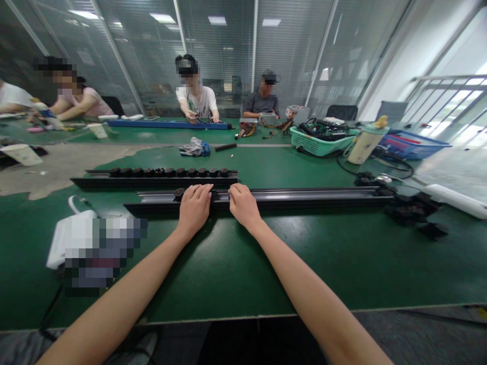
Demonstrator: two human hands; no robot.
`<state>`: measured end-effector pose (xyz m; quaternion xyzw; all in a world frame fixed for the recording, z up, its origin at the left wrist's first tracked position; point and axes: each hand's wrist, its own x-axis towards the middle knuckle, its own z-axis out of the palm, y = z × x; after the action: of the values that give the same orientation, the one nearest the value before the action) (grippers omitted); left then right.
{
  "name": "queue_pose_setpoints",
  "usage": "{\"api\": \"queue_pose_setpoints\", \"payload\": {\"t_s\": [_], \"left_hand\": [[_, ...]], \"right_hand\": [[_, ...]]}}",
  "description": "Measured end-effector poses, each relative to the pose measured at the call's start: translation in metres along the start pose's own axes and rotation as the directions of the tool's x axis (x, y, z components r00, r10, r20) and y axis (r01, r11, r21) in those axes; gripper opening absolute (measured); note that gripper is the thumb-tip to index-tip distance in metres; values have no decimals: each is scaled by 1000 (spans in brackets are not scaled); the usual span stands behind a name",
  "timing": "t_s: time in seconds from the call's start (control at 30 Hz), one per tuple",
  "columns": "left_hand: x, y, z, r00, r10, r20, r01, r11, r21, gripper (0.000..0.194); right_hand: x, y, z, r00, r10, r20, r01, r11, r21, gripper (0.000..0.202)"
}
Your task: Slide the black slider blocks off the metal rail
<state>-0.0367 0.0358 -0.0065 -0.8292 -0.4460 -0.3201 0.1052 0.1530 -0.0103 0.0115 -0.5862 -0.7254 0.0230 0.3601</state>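
The long black rail [315, 196] lies flat across the green table [304, 274], right under the two hands. The left hand [194, 205] has its fingers bent over the rail, close together. The right hand [244, 207] does the same a little way along, with a gap between the hands. The fingers hide what is under them, so I cannot tell if either grip is pinching a part or just pressing on the rail.

A small black block [178, 194] sits on the rail just beside the left hand. If that hand slides to the left, it could bump the block and knock it crooked. If one hand pushes harder than the other, the rail might turn or skid, because the table top looks smooth and I see nothing holding the rail down.

The right end of the rail is by a messy heap of black parts [413, 209]. A shove that way could spread them about, and one might fall off the table. Behind is a second rail [152, 183] with a row of black blocks [169, 172]. It is near the first one, so a hard push away could make the rails knock together and jiggle those blocks.
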Motion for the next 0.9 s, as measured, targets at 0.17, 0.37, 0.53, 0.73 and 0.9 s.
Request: {"api": "queue_pose_setpoints", "payload": {"t_s": [0.17,0.37,0.53,0.73,0.9], "left_hand": [[0,0,0,1000,4,-17,-4,1000,-6,49],[0,1,-1,1000,-3,-7,3,1000,-17,49],[0,2,-2,1000,-4,-9,4,1000,-29,49],[1,3,-2,1000,-8,1,8,1000,-19,51],[1,2,-1,1000,2,-12,-2,1000,-9,49]], "right_hand": [[-1,-2,-3,1000,26,-4,-26,999,-44,35],[-1,-1,-2,1000,29,-5,-30,999,-28,33],[-2,1,0,999,22,-44,-22,1000,-2,32],[-2,2,2,998,13,-60,-15,999,-33,31],[-2,4,0,999,2,-52,-5,998,-69,29]]}}
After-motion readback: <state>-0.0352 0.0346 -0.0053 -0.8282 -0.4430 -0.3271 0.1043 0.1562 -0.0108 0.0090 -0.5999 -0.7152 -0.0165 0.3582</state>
